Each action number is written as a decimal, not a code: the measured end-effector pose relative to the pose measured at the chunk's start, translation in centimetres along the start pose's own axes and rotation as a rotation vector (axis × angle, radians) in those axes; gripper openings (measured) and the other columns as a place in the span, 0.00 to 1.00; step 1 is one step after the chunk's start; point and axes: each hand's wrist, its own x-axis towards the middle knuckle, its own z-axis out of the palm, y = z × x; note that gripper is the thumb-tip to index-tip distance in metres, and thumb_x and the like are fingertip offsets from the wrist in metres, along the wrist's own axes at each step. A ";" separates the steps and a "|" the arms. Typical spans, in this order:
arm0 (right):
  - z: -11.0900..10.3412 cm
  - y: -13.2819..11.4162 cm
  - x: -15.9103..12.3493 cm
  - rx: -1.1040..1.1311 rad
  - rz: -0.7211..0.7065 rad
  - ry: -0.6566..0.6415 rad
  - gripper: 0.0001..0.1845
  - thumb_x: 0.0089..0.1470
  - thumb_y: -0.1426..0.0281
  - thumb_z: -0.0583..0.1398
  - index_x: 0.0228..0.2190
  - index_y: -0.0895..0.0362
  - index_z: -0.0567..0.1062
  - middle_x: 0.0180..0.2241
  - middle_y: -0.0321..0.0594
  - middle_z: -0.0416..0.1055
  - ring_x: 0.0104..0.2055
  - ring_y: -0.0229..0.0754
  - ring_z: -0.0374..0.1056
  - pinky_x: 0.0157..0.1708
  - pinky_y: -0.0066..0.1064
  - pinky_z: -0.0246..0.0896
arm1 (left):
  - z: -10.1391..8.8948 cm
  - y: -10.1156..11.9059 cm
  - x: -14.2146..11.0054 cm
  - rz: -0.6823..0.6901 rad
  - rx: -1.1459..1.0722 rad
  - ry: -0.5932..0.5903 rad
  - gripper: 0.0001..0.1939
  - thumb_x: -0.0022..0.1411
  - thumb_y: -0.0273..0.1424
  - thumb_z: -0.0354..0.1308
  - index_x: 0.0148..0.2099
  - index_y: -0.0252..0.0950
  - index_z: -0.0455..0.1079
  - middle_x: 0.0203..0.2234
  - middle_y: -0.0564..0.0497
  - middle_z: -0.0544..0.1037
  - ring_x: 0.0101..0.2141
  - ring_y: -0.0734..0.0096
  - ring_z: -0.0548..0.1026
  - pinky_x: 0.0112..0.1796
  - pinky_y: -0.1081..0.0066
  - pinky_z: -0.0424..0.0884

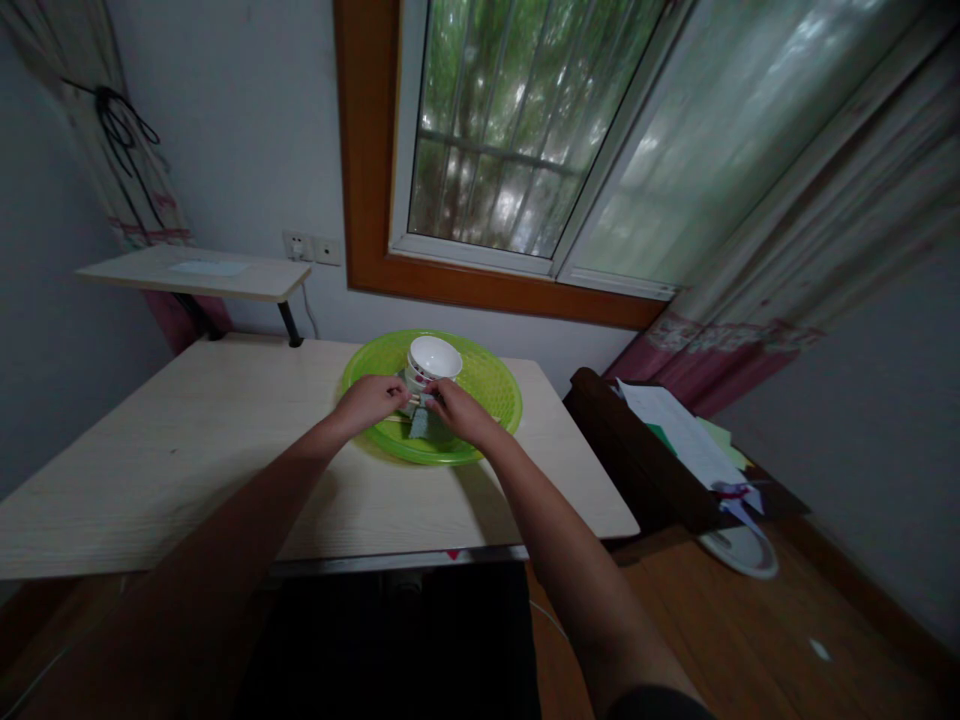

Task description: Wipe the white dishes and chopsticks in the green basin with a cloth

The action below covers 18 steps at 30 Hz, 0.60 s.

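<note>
A green plastic basket [491, 372] sits on the table with a stack of white bowls [435, 357] in it. In front of the bowls, my left hand [373, 400] is closed in a pinch on thin pale sticks that look like chopsticks [414, 401]. My right hand [459, 410] pinches a grey-blue cloth [421, 422] around the other end of these sticks, and the cloth hangs down over the basket. Another pale stick lies low in the basket, partly hidden by the cloth and my hands.
The pale wooden table [247, 440] carries a small raised shelf [202, 272] at its back left. Behind the basket are the wall and a window [517, 130]. A dark brown piece of furniture [637, 450] with papers [675, 430] on it stands to the right.
</note>
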 end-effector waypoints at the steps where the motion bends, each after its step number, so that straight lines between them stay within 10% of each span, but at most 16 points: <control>1: -0.1 -0.1 0.0 0.003 0.006 -0.008 0.09 0.66 0.73 0.62 0.49 0.57 0.75 0.52 0.50 0.77 0.52 0.49 0.74 0.54 0.40 0.66 | 0.1 0.0 0.0 0.009 -0.025 0.007 0.14 0.67 0.38 0.60 0.42 0.37 0.84 0.35 0.46 0.86 0.35 0.62 0.81 0.37 0.67 0.71; 18: -0.7 -1.5 -0.2 0.009 0.018 -0.084 0.09 0.67 0.67 0.64 0.46 0.55 0.72 0.45 0.45 0.79 0.44 0.45 0.72 0.44 0.34 0.63 | 0.7 -1.4 0.4 0.127 -0.067 -0.086 0.11 0.65 0.38 0.66 0.45 0.41 0.86 0.41 0.45 0.87 0.42 0.60 0.84 0.45 0.64 0.76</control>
